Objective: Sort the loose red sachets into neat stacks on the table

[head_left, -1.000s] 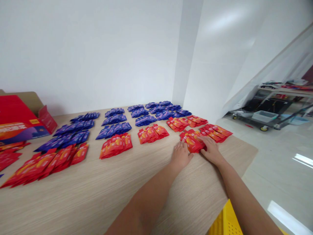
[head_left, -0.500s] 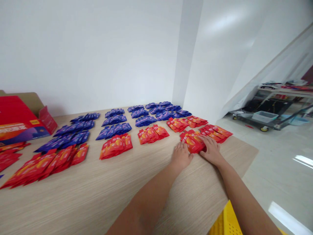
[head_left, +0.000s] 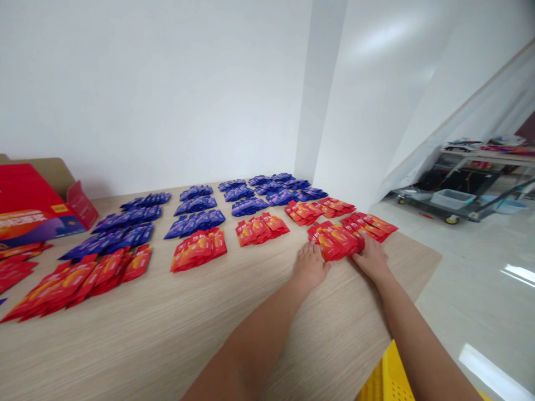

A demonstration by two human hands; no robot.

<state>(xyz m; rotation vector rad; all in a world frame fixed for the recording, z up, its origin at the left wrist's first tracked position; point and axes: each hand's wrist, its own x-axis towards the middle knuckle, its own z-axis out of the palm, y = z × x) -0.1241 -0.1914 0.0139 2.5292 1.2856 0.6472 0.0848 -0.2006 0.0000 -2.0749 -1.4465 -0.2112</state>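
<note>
A fanned pile of red-orange sachets (head_left: 336, 241) lies near the right end of the light wooden table (head_left: 167, 328). My left hand (head_left: 308, 266) rests flat on the table at the pile's left edge, fingers stretched out and touching it. On the pile's right edge sits my right hand (head_left: 371, 257), fingers extended against the sachets. Neither hand grips anything.
More red piles (head_left: 262, 228) and several blue sachet piles (head_left: 194, 221) cover the table in rows. A red carton (head_left: 29, 203) stands far left. A yellow crate (head_left: 387, 379) sits below the table's near right edge. A wheeled cart (head_left: 460, 197) stands on the floor at right.
My right hand has slid to the right along the pile, spreading the red sachets wider. My left hand stays where it was.
</note>
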